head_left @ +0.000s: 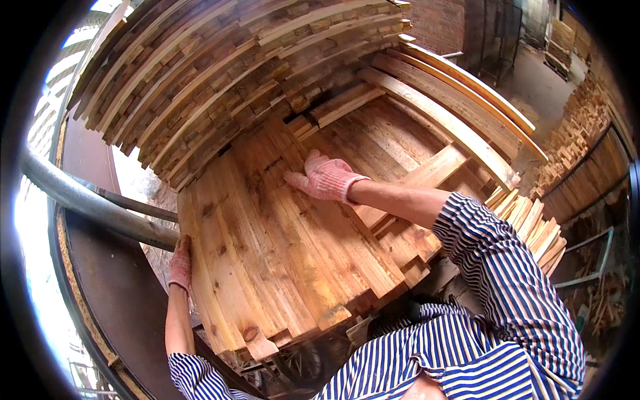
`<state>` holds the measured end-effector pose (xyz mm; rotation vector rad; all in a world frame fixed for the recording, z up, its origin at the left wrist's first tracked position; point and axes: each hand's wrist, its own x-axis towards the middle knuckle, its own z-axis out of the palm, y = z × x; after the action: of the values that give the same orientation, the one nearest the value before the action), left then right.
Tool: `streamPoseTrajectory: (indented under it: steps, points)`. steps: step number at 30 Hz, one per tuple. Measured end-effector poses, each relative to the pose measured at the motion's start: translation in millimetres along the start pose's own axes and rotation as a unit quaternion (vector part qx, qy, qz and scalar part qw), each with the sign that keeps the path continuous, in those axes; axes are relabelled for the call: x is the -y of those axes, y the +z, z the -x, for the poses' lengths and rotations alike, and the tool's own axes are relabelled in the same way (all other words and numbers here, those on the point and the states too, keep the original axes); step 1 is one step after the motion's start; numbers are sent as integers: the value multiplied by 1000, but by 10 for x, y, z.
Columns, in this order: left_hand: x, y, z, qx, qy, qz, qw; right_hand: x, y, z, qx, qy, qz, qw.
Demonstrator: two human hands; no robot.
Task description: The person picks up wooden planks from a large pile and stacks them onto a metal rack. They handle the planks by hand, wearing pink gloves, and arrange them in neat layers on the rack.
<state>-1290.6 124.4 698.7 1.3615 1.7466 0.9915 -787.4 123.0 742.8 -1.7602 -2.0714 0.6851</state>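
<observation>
A layer of pale brown wooden boards [267, 240] lies side by side in front of me, their near ends uneven. Over its right part, my right hand [327, 179] in a pink-and-white knit glove rests on or just above the boards, fingers apart and holding nothing. At the layer's left edge, my left hand [181, 267] in a similar glove lies against the outermost board, fingers stretched along its side. Right of my right hand, a shorter crosswise board [433, 167] lies over lower boards.
A tall stack of boards [220, 73] rises at the far side. Long loose planks [453, 110] lie at the right, near a pile of wood pieces [577, 133]. A grey metal pipe [100, 203] runs in from the left, ending near my left hand. Behind stands a brick wall [437, 27].
</observation>
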Motion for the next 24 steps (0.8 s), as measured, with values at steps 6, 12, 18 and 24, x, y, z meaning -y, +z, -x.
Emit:
streamPoseTrajectory:
  steps: [6, 12, 18, 24]
  points:
    - [266, -809, 47, 6, 51, -99, 994, -248, -261, 30, -45, -26, 63, 997]
    - [122, 79, -312, 33, 10, 36, 999, -2517, -1204, -40, -334, 100, 440, 828]
    - [259, -515, -34, 244, 91, 331, 907, -1330, -605, 35, -180, -84, 189, 962]
    - [246, -137, -281, 164, 28, 215, 962, -785, 118, -619, -86, -95, 193, 973]
